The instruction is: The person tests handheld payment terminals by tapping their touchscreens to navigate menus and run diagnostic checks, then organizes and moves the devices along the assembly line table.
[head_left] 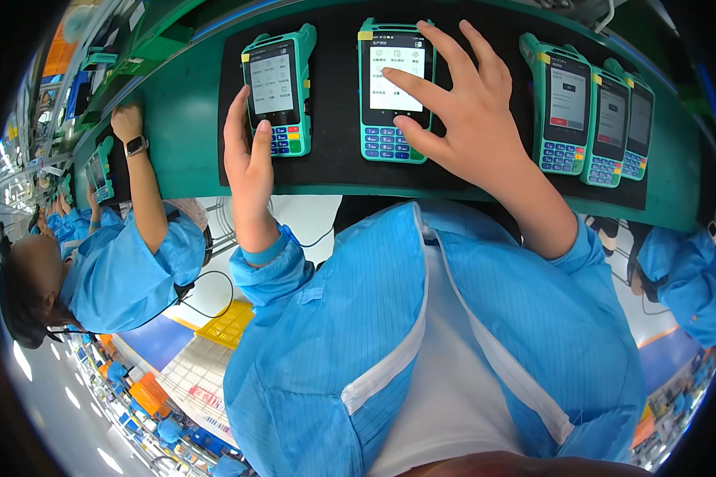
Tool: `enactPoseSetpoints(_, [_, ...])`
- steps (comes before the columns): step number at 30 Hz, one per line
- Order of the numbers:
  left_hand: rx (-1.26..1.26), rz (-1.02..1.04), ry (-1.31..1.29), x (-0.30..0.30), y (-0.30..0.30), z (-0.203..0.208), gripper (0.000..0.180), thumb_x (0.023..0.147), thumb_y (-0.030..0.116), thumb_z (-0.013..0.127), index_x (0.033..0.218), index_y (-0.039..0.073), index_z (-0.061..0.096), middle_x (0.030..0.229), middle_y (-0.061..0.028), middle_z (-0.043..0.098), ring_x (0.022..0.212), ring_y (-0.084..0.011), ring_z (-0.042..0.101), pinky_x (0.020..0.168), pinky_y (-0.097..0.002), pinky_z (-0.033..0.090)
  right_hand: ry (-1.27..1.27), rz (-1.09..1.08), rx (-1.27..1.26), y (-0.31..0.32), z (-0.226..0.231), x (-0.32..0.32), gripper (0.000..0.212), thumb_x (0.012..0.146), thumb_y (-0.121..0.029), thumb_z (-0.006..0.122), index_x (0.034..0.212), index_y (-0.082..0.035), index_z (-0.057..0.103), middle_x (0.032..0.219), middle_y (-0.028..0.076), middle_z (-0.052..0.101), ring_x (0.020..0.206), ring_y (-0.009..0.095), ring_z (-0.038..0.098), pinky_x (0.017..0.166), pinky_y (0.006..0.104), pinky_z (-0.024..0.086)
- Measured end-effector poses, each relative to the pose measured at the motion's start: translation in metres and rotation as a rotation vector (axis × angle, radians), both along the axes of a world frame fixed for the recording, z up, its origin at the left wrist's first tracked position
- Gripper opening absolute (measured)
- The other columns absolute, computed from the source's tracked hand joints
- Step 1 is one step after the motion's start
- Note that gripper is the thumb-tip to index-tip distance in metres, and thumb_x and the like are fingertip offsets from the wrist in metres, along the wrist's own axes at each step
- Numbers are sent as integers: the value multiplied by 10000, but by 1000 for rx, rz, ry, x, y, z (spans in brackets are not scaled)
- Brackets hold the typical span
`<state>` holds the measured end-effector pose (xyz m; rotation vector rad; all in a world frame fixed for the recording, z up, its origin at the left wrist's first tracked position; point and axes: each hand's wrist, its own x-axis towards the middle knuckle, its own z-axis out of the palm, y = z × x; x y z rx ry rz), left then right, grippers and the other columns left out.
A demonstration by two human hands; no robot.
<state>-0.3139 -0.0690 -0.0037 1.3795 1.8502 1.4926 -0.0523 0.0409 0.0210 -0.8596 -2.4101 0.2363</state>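
Black mat (pixel 332 111): centre payment terminal (pixel 380 99), axis twelve-to-six, lay nine o'clock from your nearer, splayed right hand (pixel 476 111); your left hand (pixel 249 171), thumb wide, flanked the left terminal (pixel 272 79).

1. Smooth plastic on the middle card terminal (pixel 380 119).
2. Glossy face on its screen (pixel 383 94).
3. Matt finish on the black mat (pixel 334 103).
4. Smooth green desk (pixel 183 119).
5. Thin, striped cloth in the blue jacket (pixel 318 358).
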Motion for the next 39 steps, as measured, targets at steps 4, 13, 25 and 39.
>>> enactPoseSetpoints(4, [-8,41,119,-6,0,-3,435,909,61,550,1339,7,518,1268,-164,579,1154,-238,559,1002,-345,417,4,-6,47,1,-4,-8,424,775,-395,718,1182,-285,669,1500,92,347,1404,407,220,1075,670,187])
enactPoseSetpoints(13, [-19,71,399,-19,8,-8,459,839,64,602,1297,45,573,1249,-163,586,1151,-290,562,995,-378,427,13,-30,33,4,-3,-9,443,763,-367,722,1195,-285,666,1496,94,355,1410,410,217,1099,663,162])
enactPoseSetpoints(25, [-16,69,515,-1,4,3,525,845,113,626,1359,90,526,1296,-201,544,1178,-349,532,1007,-417,414,151,-47,28,9,-10,8,302,754,-246,691,1047,-178,704,1413,79,482,1378,370,308,1090,582,227])
enactPoseSetpoints(39, [-58,166,841,14,9,8,463,799,218,688,1257,180,633,1419,-275,402,1311,-450,353,1062,-524,305,84,-58,32,11,-13,9,332,757,-289,687,1075,-198,705,1454,73,440,1387,378,291,1103,618,197])
